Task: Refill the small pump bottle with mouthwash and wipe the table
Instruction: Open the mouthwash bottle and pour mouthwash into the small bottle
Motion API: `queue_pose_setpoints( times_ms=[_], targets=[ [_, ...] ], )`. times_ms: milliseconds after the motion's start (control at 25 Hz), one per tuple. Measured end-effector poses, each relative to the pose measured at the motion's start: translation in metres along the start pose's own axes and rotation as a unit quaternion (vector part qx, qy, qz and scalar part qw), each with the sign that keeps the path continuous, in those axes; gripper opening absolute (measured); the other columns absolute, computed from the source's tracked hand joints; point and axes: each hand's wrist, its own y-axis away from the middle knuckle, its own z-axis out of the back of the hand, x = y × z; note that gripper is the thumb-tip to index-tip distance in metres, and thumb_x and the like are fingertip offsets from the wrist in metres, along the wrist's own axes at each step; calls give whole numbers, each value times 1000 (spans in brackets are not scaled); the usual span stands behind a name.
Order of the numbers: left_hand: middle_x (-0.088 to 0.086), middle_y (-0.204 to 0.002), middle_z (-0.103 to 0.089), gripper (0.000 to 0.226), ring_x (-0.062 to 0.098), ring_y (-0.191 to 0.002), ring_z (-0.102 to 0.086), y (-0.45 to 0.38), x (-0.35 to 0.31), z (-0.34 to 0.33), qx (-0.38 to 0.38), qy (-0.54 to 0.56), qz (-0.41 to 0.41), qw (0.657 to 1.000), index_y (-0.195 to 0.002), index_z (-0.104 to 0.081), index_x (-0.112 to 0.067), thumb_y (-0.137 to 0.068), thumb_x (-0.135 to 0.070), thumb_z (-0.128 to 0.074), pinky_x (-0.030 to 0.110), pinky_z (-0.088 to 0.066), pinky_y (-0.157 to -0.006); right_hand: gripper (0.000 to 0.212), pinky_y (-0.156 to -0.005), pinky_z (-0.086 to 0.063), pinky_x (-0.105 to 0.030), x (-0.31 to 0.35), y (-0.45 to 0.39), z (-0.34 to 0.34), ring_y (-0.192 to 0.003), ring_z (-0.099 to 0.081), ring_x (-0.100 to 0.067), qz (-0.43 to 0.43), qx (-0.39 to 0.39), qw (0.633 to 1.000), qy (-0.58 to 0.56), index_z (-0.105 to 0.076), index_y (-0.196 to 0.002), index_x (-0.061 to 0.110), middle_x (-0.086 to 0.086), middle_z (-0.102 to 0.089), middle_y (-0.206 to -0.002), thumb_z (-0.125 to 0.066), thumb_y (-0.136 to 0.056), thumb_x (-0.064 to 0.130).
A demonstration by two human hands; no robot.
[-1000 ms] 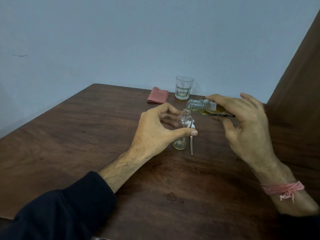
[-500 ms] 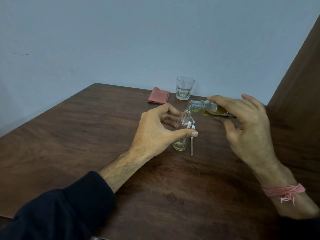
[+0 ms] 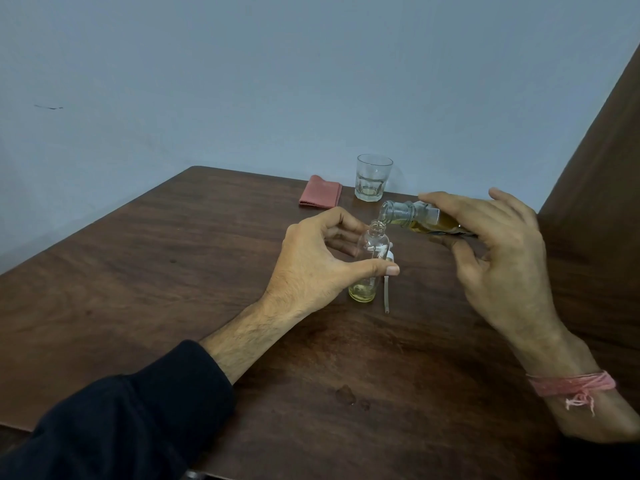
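Observation:
A small clear bottle stands upright on the brown table, uncapped, with a little yellow liquid at its bottom. My left hand holds it between thumb and fingers. My right hand grips the mouthwash bottle, tipped nearly level, its open mouth just over the small bottle's neck. The amber mouthwash sits in the tipped bottle's lower side. The white pump head with its tube lies on the table just right of the small bottle, partly behind my left thumb.
A folded pink cloth lies at the far side of the table. Beside it stands a drinking glass with a little liquid. A small wet spot marks the near table. A brown panel rises on the right.
The yellow liquid at the bottom of the small bottle has risen slightly. The mouthwash bottle's mouth has come a little closer to the small bottle's neck. Both hands keep their grips.

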Motion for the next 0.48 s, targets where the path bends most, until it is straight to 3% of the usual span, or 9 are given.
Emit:
queue_pose_setpoints(
  times_ms=[480],
  targets=[
    [-19, -97, -87, 51, 3, -88, -85, 0, 0, -1, -2, 2, 3, 1000, -98, -80, -33, -63, -53, -112, 22, -69, -84, 68, -127, -36, -58, -1, 0, 1, -128, -70, -19, 0, -3, 1000, 3, -69, -148, 28, 5, -77, -136, -77, -91, -7]
  ],
)
